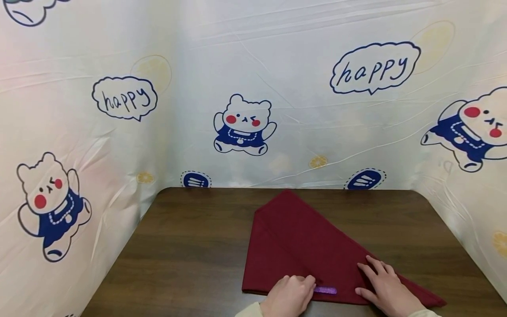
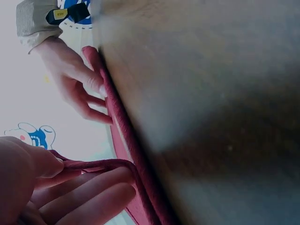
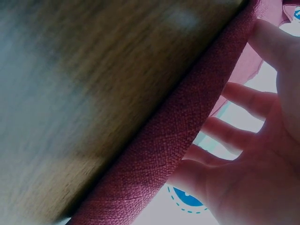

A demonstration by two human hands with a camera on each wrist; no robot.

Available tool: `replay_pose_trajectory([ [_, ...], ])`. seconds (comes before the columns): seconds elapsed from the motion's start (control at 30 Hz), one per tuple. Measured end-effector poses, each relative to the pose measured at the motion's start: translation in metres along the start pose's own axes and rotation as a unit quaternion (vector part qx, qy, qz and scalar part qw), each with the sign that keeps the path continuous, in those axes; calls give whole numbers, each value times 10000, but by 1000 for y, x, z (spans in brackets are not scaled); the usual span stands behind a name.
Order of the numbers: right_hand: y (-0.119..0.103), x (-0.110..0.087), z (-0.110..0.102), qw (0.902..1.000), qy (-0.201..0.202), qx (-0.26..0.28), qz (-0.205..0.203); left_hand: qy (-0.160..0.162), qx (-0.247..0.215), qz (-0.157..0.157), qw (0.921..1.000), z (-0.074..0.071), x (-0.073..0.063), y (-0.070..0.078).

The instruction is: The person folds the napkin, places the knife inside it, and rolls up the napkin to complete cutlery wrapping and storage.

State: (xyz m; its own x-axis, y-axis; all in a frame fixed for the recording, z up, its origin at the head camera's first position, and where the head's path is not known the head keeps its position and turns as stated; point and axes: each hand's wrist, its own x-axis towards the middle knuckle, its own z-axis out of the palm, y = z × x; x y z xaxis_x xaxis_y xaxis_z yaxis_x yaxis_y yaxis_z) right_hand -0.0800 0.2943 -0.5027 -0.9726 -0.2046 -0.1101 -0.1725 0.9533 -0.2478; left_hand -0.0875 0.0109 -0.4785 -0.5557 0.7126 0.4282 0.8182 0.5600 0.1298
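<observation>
A dark red cloth (image 1: 293, 246), folded into layers with a pointed right corner, lies on the wooden table. Near its front edge my left hand (image 1: 288, 296) pinches a raised fold of the cloth (image 2: 105, 164) between thumb and fingers, as the left wrist view shows. Beside those fingers, a small purple glittery strip (image 1: 325, 290) lies over the cloth. My right hand (image 1: 384, 284) rests on the right part of the cloth with its fingers spread. In the right wrist view, its fingertips (image 3: 234, 91) are on the cloth behind the thick folded edge (image 3: 164, 126).
The brown wooden table (image 1: 178, 246) reaches past the cloth on both sides. A pale curtain (image 1: 293, 79) printed with bears and "happy" bubbles hangs behind it and at both sides. A dark band with a yellow label (image 2: 60, 14) sits at the right sleeve.
</observation>
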Motion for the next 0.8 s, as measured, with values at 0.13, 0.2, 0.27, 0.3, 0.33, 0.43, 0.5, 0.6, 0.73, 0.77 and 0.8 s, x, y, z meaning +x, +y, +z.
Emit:
replay_pose_trajectory([
  [0.13, 0, -1, 2, 9999, 108, -6, -50, 53, 497, 104, 9987, 4, 1, 2],
  [0.2, 0, -1, 2, 9998, 168, -6, -72, 80, 791, 183, 9967, 6, 2, 3],
  [0.27, -1, -2, 3, 9997, 215, -10, -89, 115, 1013, 234, 9945, 7, 3, 4],
  [0.3, -1, -2, 3, 9997, 221, -13, -85, 109, 1058, 243, 9940, 8, 3, 3],
  [0.33, -1, -2, 3, 9998, 207, -9, -79, 91, 1089, 239, 9937, 9, 4, 3],
  [0.43, -1, -1, 3, 9998, 193, -14, -63, 42, 1095, 220, 9937, 11, 5, 3],
  [0.5, -1, -1, 3, 9998, 189, -13, -54, -150, 1027, 181, 9944, 13, 7, 3],
  [0.6, -1, -1, 3, 9998, 193, 12, -52, -448, 926, 122, 9946, 14, 8, 4],
  [0.73, 0, -1, 3, 9999, 80, 83, 4, -756, 832, 134, 9936, 16, 9, 4],
  [0.77, 0, 0, 2, 9999, 40, 93, 23, -836, 789, 149, 9933, 16, 8, 3],
  [0.8, 1, 0, 2, 9999, -8, 103, 45, -920, 734, 166, 9929, 16, 8, 2],
])
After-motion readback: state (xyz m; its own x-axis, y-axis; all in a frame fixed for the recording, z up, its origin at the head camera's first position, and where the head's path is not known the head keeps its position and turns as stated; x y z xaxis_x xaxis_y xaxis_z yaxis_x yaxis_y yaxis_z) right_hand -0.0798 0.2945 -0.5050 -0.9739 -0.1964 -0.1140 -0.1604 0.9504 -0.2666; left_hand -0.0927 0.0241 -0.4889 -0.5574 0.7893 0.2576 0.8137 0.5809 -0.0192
